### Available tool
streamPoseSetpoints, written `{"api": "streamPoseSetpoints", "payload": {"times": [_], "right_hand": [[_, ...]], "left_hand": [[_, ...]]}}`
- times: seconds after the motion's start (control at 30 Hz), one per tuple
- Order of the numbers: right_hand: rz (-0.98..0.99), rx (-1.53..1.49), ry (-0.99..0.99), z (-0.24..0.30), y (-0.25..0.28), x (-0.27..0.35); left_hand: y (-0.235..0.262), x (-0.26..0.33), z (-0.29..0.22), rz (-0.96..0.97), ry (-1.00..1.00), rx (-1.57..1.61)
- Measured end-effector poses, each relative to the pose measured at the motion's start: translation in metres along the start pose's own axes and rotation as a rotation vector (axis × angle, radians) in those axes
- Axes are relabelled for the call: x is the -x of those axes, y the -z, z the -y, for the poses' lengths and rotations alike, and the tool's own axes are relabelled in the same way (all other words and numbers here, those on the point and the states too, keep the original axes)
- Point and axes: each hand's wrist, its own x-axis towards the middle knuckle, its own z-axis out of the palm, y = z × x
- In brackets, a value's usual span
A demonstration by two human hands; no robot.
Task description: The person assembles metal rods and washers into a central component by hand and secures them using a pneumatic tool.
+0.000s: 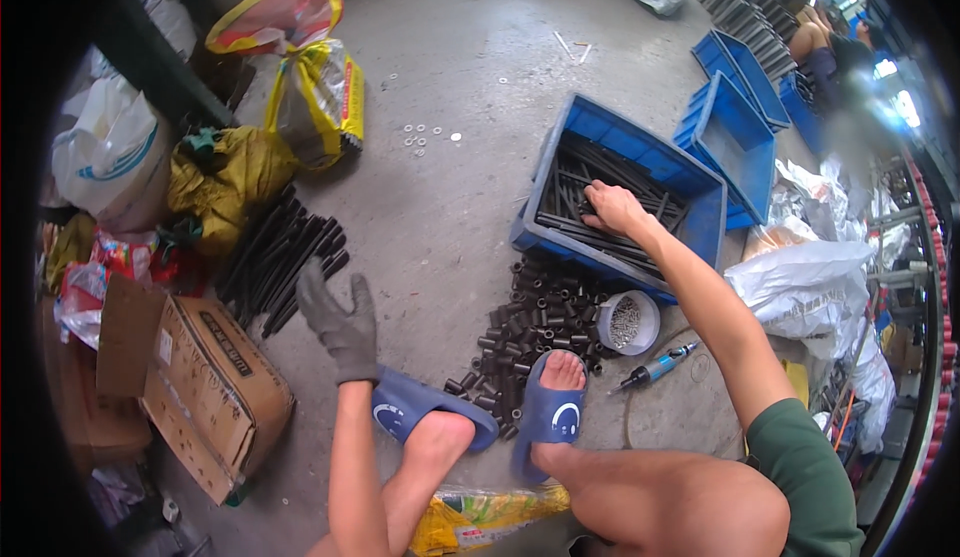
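Observation:
My left hand [338,322], in a dark grey glove, is raised over the floor with its fingers spread and nothing in them. Beside it lies a heap of long black tubes [290,252]. My right hand [612,209], bare, reaches into a blue plastic crate [625,117] full of thin black rods [640,182]. Its fingers curl down and pinch at a black rod; the fingertips are partly hidden. Short black sleeves [535,317] are piled between the crate and my sandals. Close by stands a white tub [645,335] of small metal parts.
A blue-grey power screwdriver [658,365] lies right of my foot. An open cardboard box [215,387] and a yellow bag [315,97] stand left. More blue crates [735,142], white sacks [810,282] and another person [830,52] are at the right. Several washers [418,140] lie on the floor.

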Motion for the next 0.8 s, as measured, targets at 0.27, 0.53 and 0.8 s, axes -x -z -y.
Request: {"api": "streamPoseSetpoints", "payload": {"times": [0.27, 0.53, 0.8], "right_hand": [[0.065, 0.129, 0.114, -0.018, 0.012, 0.000], [-0.569, -0.154, 0.389, 0.019, 0.107, 0.066], [-0.846, -0.300, 0.768, 0.212, 0.226, 0.099]], "left_hand": [[0.014, 0.008, -0.086, -0.098, 0.052, 0.386], [0.012, 0.021, -0.142, 0.371, 0.119, 0.908], [0.047, -0.033, -0.204, 0.273, -0.316, 0.991]]}}
